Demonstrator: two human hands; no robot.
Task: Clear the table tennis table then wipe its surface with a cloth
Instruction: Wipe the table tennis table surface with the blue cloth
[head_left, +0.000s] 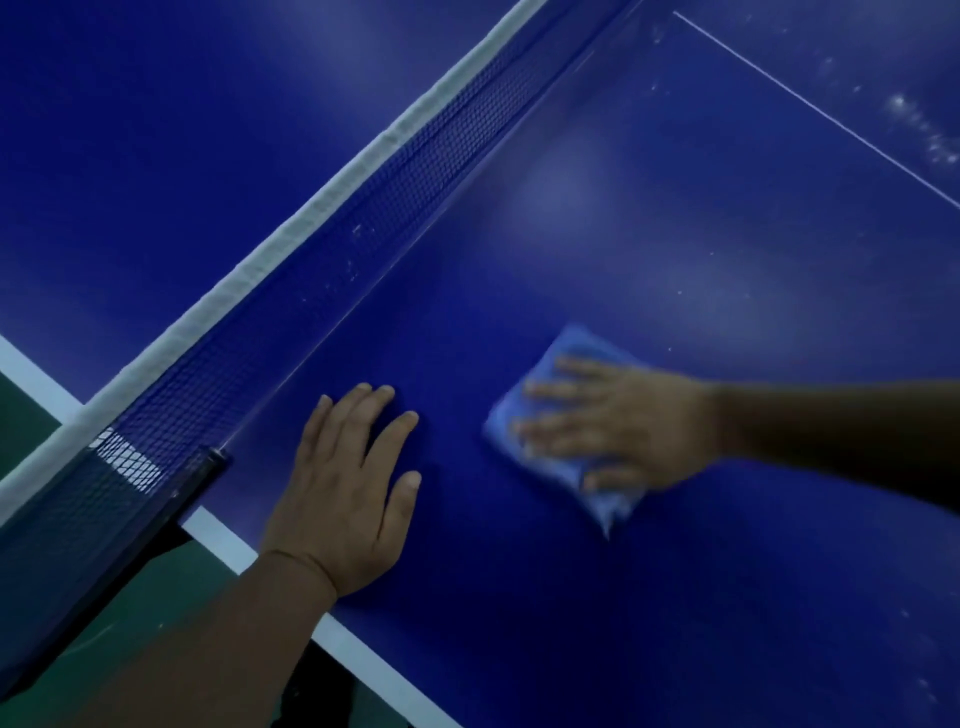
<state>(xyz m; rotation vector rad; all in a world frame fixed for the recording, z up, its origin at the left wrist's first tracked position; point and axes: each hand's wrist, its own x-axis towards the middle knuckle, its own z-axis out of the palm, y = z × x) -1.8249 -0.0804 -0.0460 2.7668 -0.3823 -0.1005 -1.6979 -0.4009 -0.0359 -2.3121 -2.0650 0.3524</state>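
Observation:
The dark blue table tennis table (701, 249) fills the view. A folded light blue cloth (563, 467) lies flat on it right of centre. My right hand (618, 421) presses down on the cloth with straight, spread fingers pointing left; it looks motion-blurred. My left hand (348, 483) rests flat on the bare table near the side edge, fingers straight and spread, holding nothing. It is a hand's width left of the cloth.
The net (322, 270) with its white top band runs diagonally from lower left to upper right, clamped by a black post (171, 499) at the table's side. White dusty specks (919, 124) mark the far right surface. Green floor (171, 587) shows beyond the white edge line.

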